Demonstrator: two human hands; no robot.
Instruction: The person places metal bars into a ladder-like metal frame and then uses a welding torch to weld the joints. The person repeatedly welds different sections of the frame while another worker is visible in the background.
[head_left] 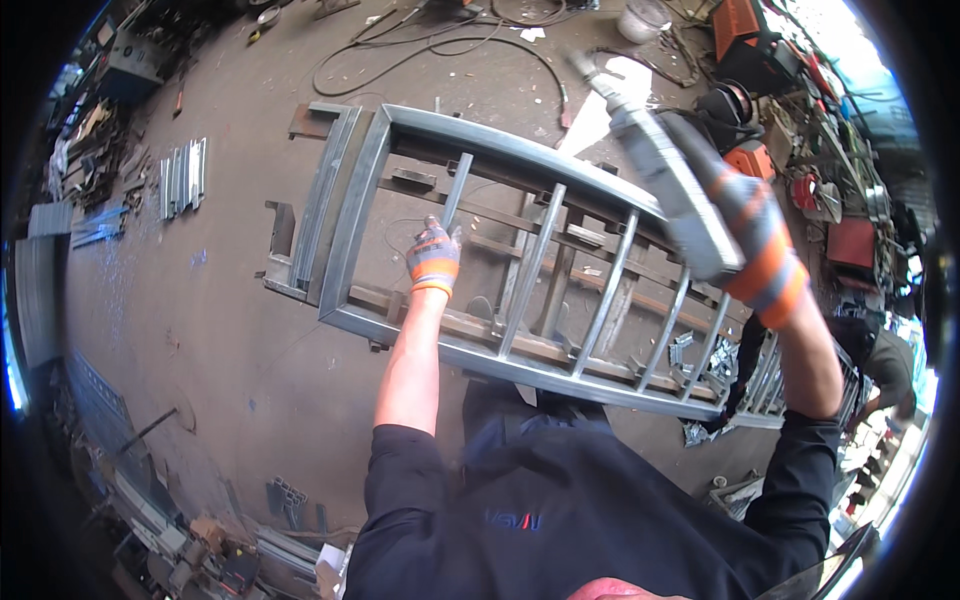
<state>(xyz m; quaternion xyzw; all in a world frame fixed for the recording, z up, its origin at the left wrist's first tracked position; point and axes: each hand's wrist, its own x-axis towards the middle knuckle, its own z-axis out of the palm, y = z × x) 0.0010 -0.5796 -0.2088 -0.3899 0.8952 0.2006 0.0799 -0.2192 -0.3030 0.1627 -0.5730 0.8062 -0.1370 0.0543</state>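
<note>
A rectangular steel frame (pixel 350 220) with several cross bars lies in front of me, set on dark steel supports. My left hand (pixel 433 262), in a grey and orange glove, is closed around the near end of a short metal bar (pixel 460 185) inside the frame's left part. The bar slants up and away from my fingers. On the right, my raised right hand (pixel 765 245), gloved alike, is closed on a long light-grey object (pixel 668 180) with a narrow tip. Motion blurs it, so its kind cannot be told. It hangs above the frame's far right side.
Cut metal strips (pixel 184 178) lie on the floor at the left. Black cable (pixel 440 45) loops across the far floor near a white bucket (pixel 643 18). Orange-and-black machines (pixel 740 30) stand at far right. Another person (pixel 890 370) bends at the right edge.
</note>
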